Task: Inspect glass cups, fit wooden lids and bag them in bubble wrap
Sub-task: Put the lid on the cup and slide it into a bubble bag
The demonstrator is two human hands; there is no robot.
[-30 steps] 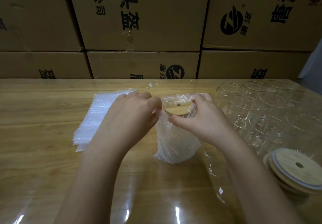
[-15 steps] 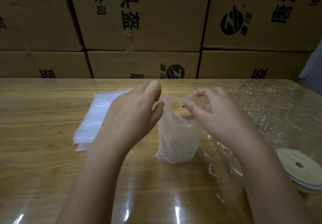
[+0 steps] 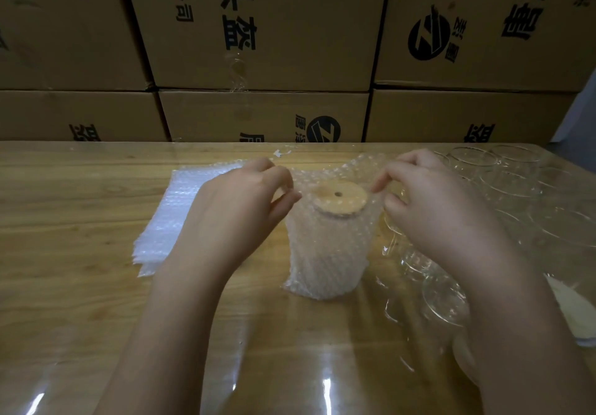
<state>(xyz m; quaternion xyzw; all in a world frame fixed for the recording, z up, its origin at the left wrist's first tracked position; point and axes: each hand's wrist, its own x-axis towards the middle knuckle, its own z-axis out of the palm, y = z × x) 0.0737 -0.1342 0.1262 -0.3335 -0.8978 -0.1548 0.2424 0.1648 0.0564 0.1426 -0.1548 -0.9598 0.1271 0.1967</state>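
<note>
A glass cup stands upright in a bubble wrap bag (image 3: 325, 253) at the middle of the table. Its round wooden lid (image 3: 338, 200) with a small centre hole shows in the bag's open mouth. My left hand (image 3: 238, 208) pinches the left edge of the bag's mouth. On the opposite side, my right hand (image 3: 432, 201) pinches the right edge. The mouth is stretched wide between them. The cup's glass is hidden by the wrap.
A stack of flat bubble wrap bags (image 3: 180, 214) lies left of the cup. Several empty glass cups (image 3: 516, 195) crowd the right side. Wooden lids (image 3: 577, 311) sit at the right edge, partly behind my right arm. Cardboard boxes (image 3: 264, 27) wall off the back.
Both hands have moved apart and pulled the bag's mouth open wider, so the wooden lid is now in plain view. The wrapped cup stays in place.
</note>
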